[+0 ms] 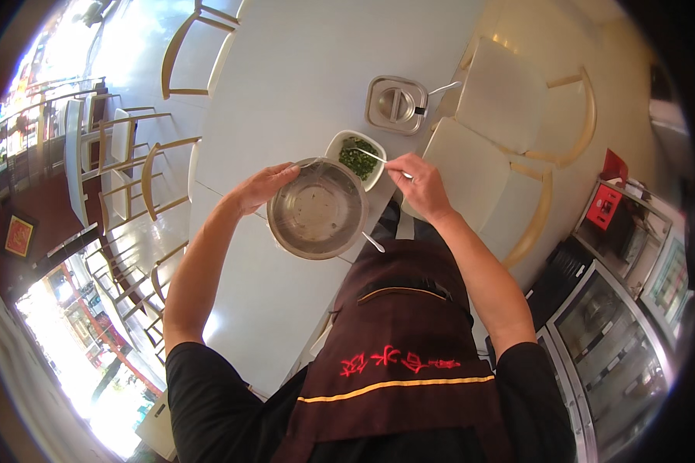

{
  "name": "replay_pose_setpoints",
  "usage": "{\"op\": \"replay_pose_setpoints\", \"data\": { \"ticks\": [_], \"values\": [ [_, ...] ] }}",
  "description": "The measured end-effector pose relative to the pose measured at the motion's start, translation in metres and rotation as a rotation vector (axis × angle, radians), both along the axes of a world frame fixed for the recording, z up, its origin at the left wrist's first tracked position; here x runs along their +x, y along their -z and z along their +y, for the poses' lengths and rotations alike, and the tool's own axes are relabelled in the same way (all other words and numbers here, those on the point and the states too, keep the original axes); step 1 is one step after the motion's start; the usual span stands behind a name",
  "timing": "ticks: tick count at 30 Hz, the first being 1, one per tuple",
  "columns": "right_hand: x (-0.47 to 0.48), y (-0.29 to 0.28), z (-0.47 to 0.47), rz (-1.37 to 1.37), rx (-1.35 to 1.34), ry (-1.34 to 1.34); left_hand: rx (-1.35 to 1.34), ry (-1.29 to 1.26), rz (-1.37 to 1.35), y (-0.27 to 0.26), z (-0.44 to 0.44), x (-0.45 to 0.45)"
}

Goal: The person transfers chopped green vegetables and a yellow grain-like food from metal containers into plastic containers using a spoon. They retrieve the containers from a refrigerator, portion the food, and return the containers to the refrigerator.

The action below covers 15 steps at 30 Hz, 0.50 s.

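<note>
My left hand (pixel 266 188) grips the rim of a round steel bowl (pixel 317 209), tilted above the table. Clear plastic film seems to cling around its edge, and a few dark specks lie inside. Between the fingers of my right hand (pixel 420 182) is the handle of a metal spoon (pixel 370 154). Its tip rests in chopped green herbs (pixel 359 162), which fill part of a white square dish (pixel 337 140). The bowl's edge overlaps the dish's near side from my view. A second spoon handle (pixel 374 242) sticks out below the bowl; its other end is hidden.
A lidded steel container (pixel 396 105) stands farther along the pale table (pixel 301 69), with another spoon handle (pixel 445 88) projecting from it. White chairs (pixel 469 168) line the right side. More wooden-framed chairs (pixel 174 52) stand to the left. A glass-door cabinet (pixel 608 341) is at the far right.
</note>
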State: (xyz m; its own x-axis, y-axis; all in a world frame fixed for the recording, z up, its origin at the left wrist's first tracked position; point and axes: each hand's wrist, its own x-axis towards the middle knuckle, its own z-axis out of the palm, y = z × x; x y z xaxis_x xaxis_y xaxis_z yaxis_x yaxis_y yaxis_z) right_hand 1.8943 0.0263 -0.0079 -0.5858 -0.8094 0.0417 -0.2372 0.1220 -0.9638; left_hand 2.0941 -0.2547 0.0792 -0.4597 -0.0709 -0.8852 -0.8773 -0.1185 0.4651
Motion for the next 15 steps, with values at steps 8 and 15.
{"op": "replay_pose_setpoints", "data": {
  "ticks": [8, 15],
  "values": [
    [0.032, 0.008, 0.017, -0.161, 0.266, -0.191, 0.1, -0.199, 0.174, 0.008, 0.003, 0.031],
    [0.056, 0.014, 0.023, -0.416, 0.381, -0.179, 0.142, -0.325, 0.246, 0.016, 0.004, 0.037]
  ]
}}
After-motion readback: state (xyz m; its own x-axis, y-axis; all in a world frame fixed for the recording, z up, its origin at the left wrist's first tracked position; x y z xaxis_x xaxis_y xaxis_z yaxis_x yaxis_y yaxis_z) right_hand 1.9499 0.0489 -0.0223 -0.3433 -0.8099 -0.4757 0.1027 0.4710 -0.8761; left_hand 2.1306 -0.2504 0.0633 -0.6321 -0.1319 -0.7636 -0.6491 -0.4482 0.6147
